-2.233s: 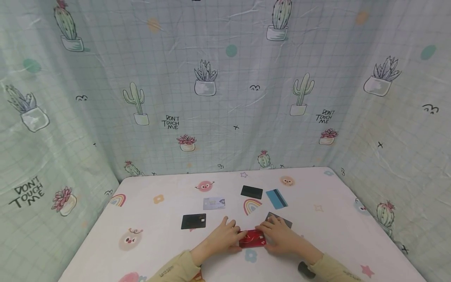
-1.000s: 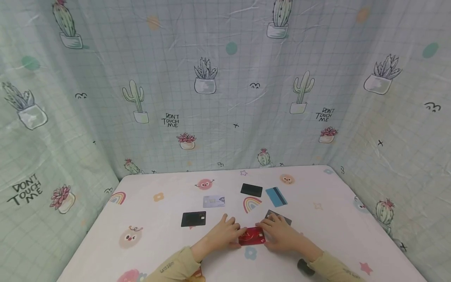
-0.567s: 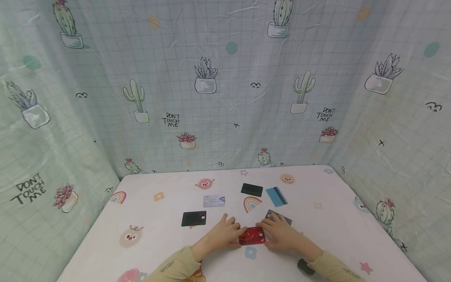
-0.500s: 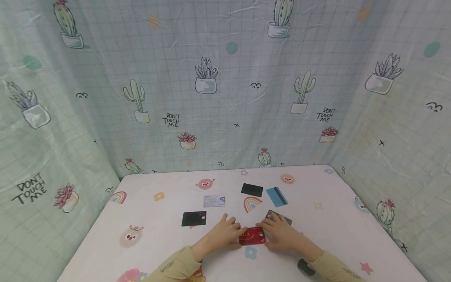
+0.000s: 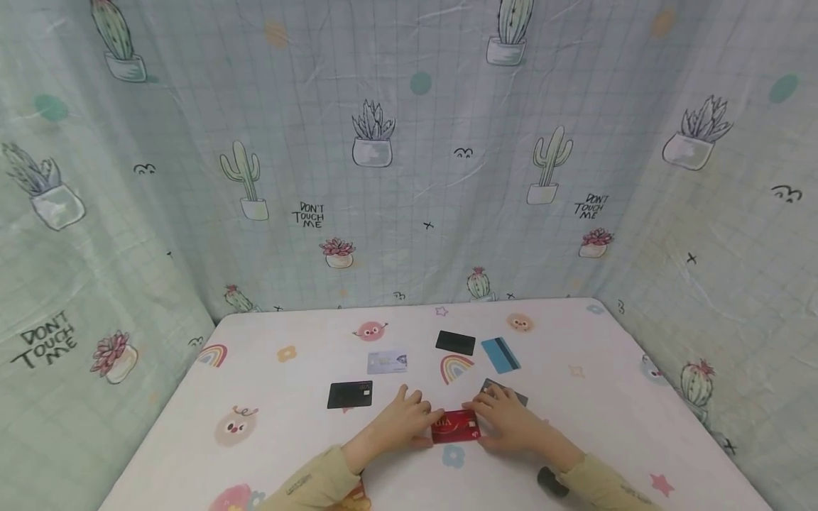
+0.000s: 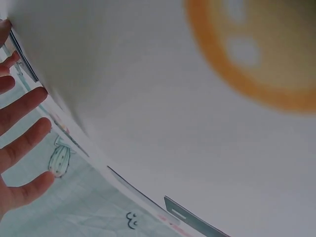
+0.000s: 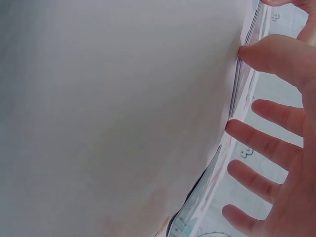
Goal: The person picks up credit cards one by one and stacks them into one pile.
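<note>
A red VIP card (image 5: 455, 426) lies face up near the front middle of the table; layered edge lines show in the right wrist view, as of a stack. My left hand (image 5: 404, 424) holds its left end between thumb and fingers, other fingers spread. At the right end, my right hand (image 5: 508, 424) holds it likewise, thumb on the near side and a finger on the far side. A grey card (image 5: 516, 394) lies partly hidden behind the right fingers.
Further back on the white patterned table (image 5: 255, 369) lie a black card (image 5: 349, 394), a pale silver card (image 5: 387, 362), another black card (image 5: 456, 343) and a blue card (image 5: 501, 355). A dark rounded object (image 5: 552, 482) sits by the right sleeve. A printed curtain (image 5: 409, 199) surrounds the table.
The head view has tilted slightly. Both hands stay at the red card's ends; its printed lettering shows more plainly than in the oldest frame. The other cards have not moved.
</note>
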Available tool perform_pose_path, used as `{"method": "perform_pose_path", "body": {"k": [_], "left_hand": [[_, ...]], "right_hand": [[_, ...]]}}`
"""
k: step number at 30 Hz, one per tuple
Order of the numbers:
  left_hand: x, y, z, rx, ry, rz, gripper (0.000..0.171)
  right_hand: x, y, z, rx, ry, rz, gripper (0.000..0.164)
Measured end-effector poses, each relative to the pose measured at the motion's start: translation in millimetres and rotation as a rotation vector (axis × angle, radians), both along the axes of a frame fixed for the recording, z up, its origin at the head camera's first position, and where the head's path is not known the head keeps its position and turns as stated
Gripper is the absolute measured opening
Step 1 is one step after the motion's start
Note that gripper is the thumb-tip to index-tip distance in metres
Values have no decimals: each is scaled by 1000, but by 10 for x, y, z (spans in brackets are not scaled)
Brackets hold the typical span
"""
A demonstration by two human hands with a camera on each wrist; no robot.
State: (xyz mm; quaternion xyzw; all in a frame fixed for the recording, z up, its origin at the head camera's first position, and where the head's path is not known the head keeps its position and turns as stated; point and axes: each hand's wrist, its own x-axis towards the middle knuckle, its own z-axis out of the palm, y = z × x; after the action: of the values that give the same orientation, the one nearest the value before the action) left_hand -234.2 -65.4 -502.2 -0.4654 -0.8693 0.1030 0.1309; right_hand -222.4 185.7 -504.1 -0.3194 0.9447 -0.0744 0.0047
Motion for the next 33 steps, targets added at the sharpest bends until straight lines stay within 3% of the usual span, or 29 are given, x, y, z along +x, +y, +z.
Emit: {"method": "perform_pose_path", "body": {"k": [14,22,29,33], "left_hand": [[73,-160,60,16,4,26,54],[104,-272,80,56,11,-6,46],[144,-333,77,65,-27,-9,43],[163,-368,90,91,7,-11,39]], "right_hand": [[-27,30,-42,18,35,21,60],[1,35,-30,-8,7,8,59],[9,27,-15,-23,11,14,58],[27,-10,29,-68,8,25,56]]}}
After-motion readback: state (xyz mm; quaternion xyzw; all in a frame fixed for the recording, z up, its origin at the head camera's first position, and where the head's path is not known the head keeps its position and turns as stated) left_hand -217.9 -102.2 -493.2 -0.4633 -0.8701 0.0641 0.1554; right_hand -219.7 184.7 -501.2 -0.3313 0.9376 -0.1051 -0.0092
